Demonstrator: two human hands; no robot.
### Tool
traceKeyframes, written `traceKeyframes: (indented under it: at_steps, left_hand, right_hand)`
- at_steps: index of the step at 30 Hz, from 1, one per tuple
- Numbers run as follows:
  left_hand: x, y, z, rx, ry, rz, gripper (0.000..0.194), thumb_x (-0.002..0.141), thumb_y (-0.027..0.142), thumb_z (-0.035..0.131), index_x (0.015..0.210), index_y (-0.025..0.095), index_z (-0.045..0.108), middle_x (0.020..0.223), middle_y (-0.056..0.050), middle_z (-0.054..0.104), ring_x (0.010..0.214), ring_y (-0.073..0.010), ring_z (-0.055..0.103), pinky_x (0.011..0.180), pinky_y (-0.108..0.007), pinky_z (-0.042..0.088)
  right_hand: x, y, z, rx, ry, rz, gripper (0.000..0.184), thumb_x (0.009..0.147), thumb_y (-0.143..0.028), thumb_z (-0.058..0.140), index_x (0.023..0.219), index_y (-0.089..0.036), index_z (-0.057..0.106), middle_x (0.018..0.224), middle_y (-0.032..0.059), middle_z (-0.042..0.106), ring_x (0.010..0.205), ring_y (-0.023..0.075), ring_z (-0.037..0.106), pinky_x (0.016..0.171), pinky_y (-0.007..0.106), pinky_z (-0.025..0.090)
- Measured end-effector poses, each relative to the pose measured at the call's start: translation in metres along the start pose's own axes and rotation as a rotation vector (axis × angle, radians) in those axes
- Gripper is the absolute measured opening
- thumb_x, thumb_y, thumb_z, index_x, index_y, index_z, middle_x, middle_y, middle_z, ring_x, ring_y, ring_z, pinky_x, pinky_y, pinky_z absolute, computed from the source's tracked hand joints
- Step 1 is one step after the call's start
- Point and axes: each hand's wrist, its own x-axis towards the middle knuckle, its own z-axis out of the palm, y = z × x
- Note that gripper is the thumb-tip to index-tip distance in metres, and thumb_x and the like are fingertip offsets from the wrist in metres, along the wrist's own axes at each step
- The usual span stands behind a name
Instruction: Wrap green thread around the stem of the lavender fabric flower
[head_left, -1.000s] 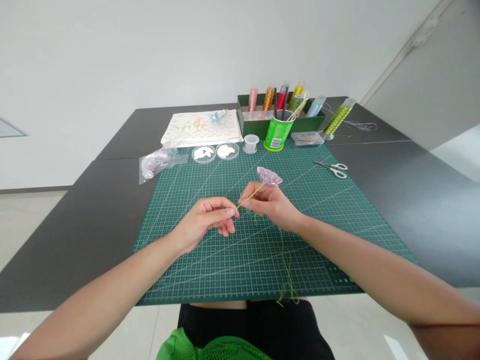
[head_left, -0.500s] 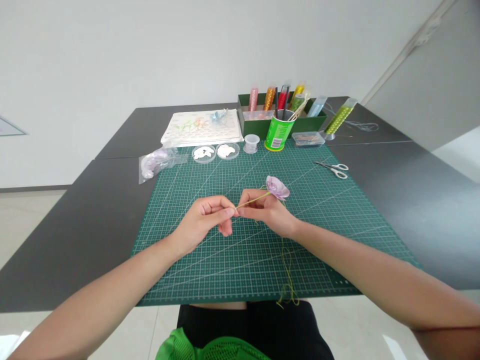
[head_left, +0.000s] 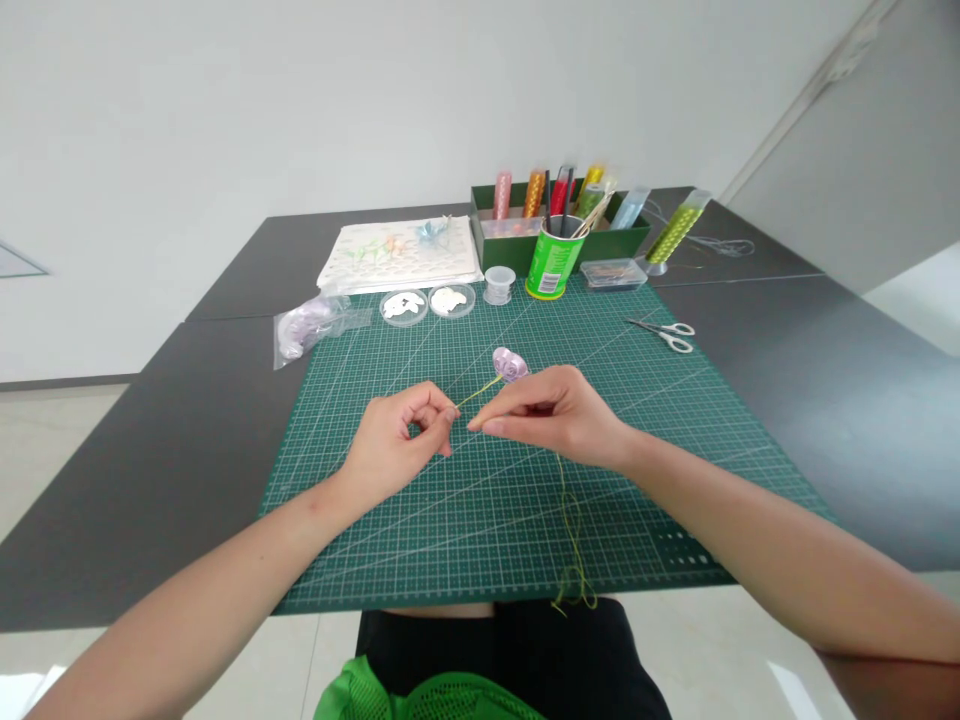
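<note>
We have the lilac fabric flower [head_left: 510,364] out in front of us, above the green cutting mat [head_left: 450,530] on the dark bench [head_left: 217,400]. Our left hand [head_left: 397,435] pinches the far-from-bloom end of its thin yellow-green stem [head_left: 480,389] between thumb and forefinger. From that pinch the stem's long axis runs slantwise, to our right and away from us, so the bloom lies beyond the left fingertips, tilted rather than upright.

Our right hand [head_left: 570,415] comes in from the right, its thumb and forefinger pressed together and aimed leftward at the gripped end. Those tips sit just beside that end, on our side of the stem, with a small gap to the left fingertips. We cannot tell whether any thread is caught between them. The bloom lies just past the right forefinger, nearer that hand than the left, though only the left clearly holds the stem. A loose green thread [head_left: 576,545] trails from below the right hand to the mat's near edge; we cannot make out where its upper end goes.
</note>
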Motion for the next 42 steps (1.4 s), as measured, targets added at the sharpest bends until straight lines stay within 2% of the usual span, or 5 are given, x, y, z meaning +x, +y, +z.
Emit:
traceKeyframes:
  at_steps: [11, 16, 28, 37, 42]
  left_hand:
    - [-0.013, -0.001, 0.011, 0.075, -0.265, 0.208, 0.013, 0.091, 0.013, 0.06, 0.081, 0.02, 0.064, 0.058, 0.007, 0.072, 0.05, -0.0089, 0.066, 0.055, -0.018, 0.045]
    - [-0.014, 0.004, 0.009, -0.051, -0.376, 0.211, 0.014, 0.095, 0.014, 0.059, 0.083, 0.019, 0.064, 0.061, 0.005, 0.075, 0.048, -0.0076, 0.065, 0.05, -0.016, 0.041]
    - [-0.012, 0.006, 0.003, -0.178, -0.311, 0.281, 0.013, 0.094, 0.015, 0.065, 0.083, 0.018, 0.072, 0.074, 0.0, 0.077, 0.064, -0.0099, 0.068, 0.059, -0.018, 0.051]
    - [-0.01, 0.008, 0.002, -0.052, -0.226, 0.511, 0.012, 0.09, 0.009, 0.066, 0.085, 0.017, 0.074, 0.094, -0.004, 0.074, 0.083, -0.0116, 0.071, 0.078, -0.022, 0.057]
    - [-0.012, 0.005, 0.004, 0.108, -0.222, 0.53, 0.011, 0.09, 0.01, 0.064, 0.086, 0.018, 0.07, 0.094, -0.002, 0.077, 0.083, -0.0126, 0.072, 0.078, -0.024, 0.056]
  right_hand:
    - [0.005, -0.008, -0.021, 0.038, 0.007, -0.026, 0.016, 0.091, -0.033, 0.075, 0.096, -0.024, 0.087, 0.087, 0.0058, 0.079, 0.064, 0.0142, 0.061, 0.056, 0.028, 0.045]
    - [0.009, 0.004, -0.03, -0.011, -0.124, 0.036, 0.025, 0.098, -0.034, 0.066, 0.113, -0.024, 0.083, 0.054, -0.0049, 0.056, 0.045, 0.0077, 0.032, 0.044, 0.024, 0.024]
    - [0.012, 0.026, -0.034, -0.09, -0.275, 0.109, 0.032, 0.099, -0.042, 0.066, 0.119, -0.022, 0.08, 0.089, 0.0034, 0.078, 0.082, 0.0174, 0.067, 0.075, 0.03, 0.053]
    - [0.014, 0.028, -0.031, -0.038, -0.335, 0.111, 0.028, 0.099, -0.037, 0.064, 0.112, -0.02, 0.081, 0.108, 0.006, 0.079, 0.099, 0.02, 0.071, 0.089, 0.034, 0.054]
    - [0.012, 0.02, -0.031, 0.067, -0.229, 0.148, 0.025, 0.095, -0.038, 0.07, 0.107, -0.019, 0.079, 0.058, -0.0046, 0.056, 0.054, 0.0101, 0.047, 0.052, 0.024, 0.036]
